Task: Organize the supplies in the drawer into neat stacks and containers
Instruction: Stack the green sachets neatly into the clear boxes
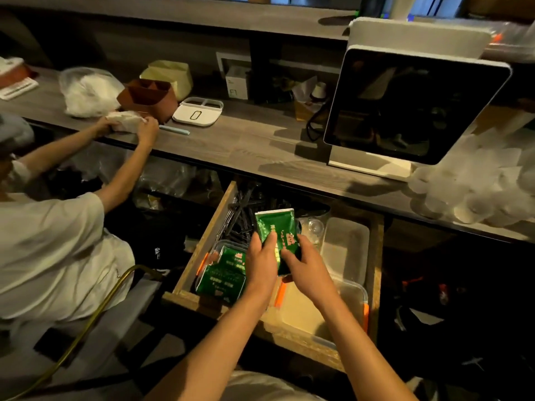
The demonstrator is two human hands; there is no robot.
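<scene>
Our left hand [262, 256] and right hand [304, 264] together grasp a small bundle of glossy green foil packets [276, 230], held above the open wooden drawer [199, 250]. Just left, more green packets lie in a clear plastic container with orange clips [221, 273]; we judge the bundle belongs there, so we should square its edges and lay it flat on that pile. Right of our hands sit two empty clear tubs [346, 250]. Dark plastic cutlery [240, 209] fills the far left of the drawer. The packets' print is too blurred to read, and the table [260, 146] hides the drawer's far end.
</scene>
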